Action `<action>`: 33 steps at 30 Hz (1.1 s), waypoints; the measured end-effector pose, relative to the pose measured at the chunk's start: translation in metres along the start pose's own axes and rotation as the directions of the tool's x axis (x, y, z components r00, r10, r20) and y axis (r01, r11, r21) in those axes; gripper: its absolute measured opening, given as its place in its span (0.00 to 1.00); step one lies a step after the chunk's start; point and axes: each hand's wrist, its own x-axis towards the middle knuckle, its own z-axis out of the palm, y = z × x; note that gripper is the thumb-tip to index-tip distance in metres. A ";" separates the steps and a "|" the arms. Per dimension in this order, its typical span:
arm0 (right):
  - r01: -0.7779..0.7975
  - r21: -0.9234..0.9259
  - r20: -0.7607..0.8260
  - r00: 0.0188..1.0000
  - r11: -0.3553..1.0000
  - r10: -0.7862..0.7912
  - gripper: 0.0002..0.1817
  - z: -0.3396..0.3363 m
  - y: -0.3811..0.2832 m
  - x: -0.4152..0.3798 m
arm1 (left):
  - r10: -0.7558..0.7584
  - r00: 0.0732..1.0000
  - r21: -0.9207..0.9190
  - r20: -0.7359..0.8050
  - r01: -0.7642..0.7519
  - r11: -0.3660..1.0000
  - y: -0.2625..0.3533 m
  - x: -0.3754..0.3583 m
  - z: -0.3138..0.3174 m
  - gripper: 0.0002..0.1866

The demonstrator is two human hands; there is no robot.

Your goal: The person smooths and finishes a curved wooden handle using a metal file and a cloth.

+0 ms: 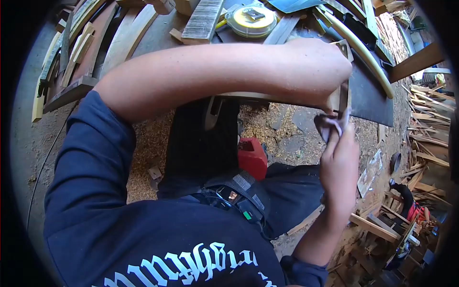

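Observation:
My left arm reaches across the bench, and my left hand (pixel 325 64) is closed round a narrow wooden piece (pixel 349 98) at the bench's right end. Its fingertips are mostly hidden. Just below, my right hand (pixel 340 155) pinches a crumpled greyish cloth (pixel 327 125), which touches the lower end of that piece. A dark strip lies along the piece between the two hands; its kind is unclear.
On the bench (pixel 375 107) lie a round yellow-and-clear container (pixel 252 20), a grey wood block (pixel 203 21) and a curved pale strip (pixel 366 60). Wooden parts stand at left. Beneath are a red object (pixel 252 158) and shavings; scrap wood (pixel 430 138) is piled at right.

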 end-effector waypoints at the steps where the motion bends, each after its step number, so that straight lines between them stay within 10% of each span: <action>1: 0.057 0.065 -0.041 0.998 0.996 -0.055 0.14 0.005 0.006 -0.008 | 0.003 1.000 0.023 0.017 -0.003 1.000 0.000 0.001 -0.002 0.18; 7: 0.214 0.069 -0.095 0.974 0.974 -0.207 0.12 0.001 0.016 -0.013 | 0.006 0.998 -0.073 -0.061 -0.011 0.997 -0.004 -0.004 0.003 0.20; 22: -0.005 0.113 -0.065 0.998 0.994 0.012 0.13 0.008 0.001 -0.009 | -0.082 0.991 0.041 -0.105 0.087 0.995 0.026 -0.001 -0.002 0.23; 27: 0.202 0.090 -0.286 0.943 0.975 -0.169 0.31 0.014 0.012 -0.031 | -0.073 0.992 0.109 -0.105 0.084 0.990 0.019 -0.002 0.002 0.24; 33: 0.185 -0.075 -0.188 0.962 0.980 -0.197 0.50 0.012 0.014 -0.044 | -0.002 0.994 0.224 -0.108 0.027 0.974 0.024 -0.006 -0.001 0.24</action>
